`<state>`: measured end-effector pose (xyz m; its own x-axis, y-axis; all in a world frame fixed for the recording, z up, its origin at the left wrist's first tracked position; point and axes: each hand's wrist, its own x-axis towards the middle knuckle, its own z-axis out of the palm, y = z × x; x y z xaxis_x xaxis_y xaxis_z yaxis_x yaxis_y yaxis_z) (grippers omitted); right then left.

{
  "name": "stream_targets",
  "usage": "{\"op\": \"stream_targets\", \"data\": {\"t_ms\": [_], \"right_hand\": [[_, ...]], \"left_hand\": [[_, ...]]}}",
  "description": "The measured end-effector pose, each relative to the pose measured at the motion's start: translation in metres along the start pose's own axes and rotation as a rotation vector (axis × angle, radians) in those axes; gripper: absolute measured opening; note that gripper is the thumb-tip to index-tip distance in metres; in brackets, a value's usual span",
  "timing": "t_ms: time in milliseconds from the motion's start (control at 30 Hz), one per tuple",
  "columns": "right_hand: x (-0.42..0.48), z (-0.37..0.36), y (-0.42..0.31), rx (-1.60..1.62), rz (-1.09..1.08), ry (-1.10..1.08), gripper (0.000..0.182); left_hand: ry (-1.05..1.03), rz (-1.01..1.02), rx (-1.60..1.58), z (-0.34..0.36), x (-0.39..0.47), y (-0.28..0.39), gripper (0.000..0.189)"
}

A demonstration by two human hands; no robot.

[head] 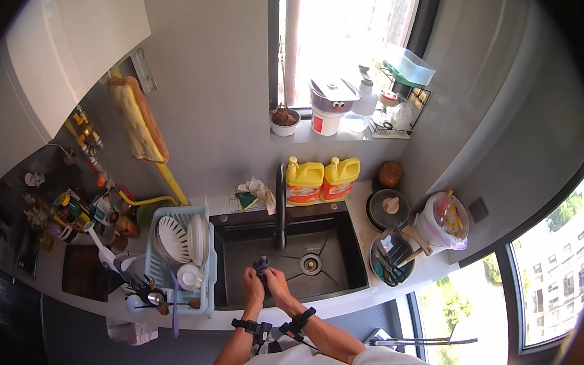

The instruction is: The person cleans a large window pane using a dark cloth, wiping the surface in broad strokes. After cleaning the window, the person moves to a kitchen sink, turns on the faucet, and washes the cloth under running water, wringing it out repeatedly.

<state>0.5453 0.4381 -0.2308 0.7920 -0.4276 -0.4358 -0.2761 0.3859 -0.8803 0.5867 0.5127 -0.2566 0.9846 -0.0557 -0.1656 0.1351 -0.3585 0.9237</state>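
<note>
Both of my hands are close together over the front left part of a dark kitchen sink (243, 281). Between them is a bunched dark cloth (260, 266), its top end poking up past my fingers. My left hand (253, 286) grips it from the left side. On the other side my right hand (277, 284) grips it too. Behind the hands, a black faucet (281, 207) reaches down over the basin. The sink drain (311, 264) lies to the right of my hands. Part of the cloth is hidden by my fingers.
Left of the sink, a light blue dish rack (211, 279) holds plates, a cup and utensils. Two yellow detergent jugs (304, 181) stand behind the faucet, near a wire holder with a rag (263, 190). To the right are a pot with utensils (391, 260) and a lined bin (430, 229).
</note>
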Motion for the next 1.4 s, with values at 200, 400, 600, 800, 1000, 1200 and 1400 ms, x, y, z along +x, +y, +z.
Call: {"op": "stream_targets", "data": {"t_ms": [200,400,600,800,1000,1200,1400], "right_hand": [[0.028,-0.008,-0.006,-0.288,-0.071,0.156,0.043],[0.032,-0.014,0.017,-0.416,-0.162,0.181,0.039],[0.024,-0.013,0.022,-0.288,-0.055,0.129,0.047],[0.039,-0.016,0.003,-0.321,-0.153,0.246,0.039],[0.040,-0.015,-0.012,-0.498,-0.258,0.289,0.039],[0.007,-0.006,-0.015,-0.703,-0.309,0.221,0.038],[0.005,-0.003,-0.013,-0.792,-0.376,0.214,0.037]], "left_hand": [[-0.032,-0.092,0.037,0.017,-0.006,0.016,0.048],[-0.086,-0.297,-0.336,0.030,0.028,-0.021,0.049],[-0.142,-0.285,-0.361,0.032,0.032,-0.008,0.050],[-0.166,-0.182,-0.314,0.039,0.011,0.004,0.045],[-0.151,-0.318,-0.448,0.043,0.012,0.009,0.044],[-0.232,-0.572,-0.672,0.032,0.013,0.002,0.036],[-0.325,-0.625,-0.869,0.019,0.002,0.014,0.029]]}}
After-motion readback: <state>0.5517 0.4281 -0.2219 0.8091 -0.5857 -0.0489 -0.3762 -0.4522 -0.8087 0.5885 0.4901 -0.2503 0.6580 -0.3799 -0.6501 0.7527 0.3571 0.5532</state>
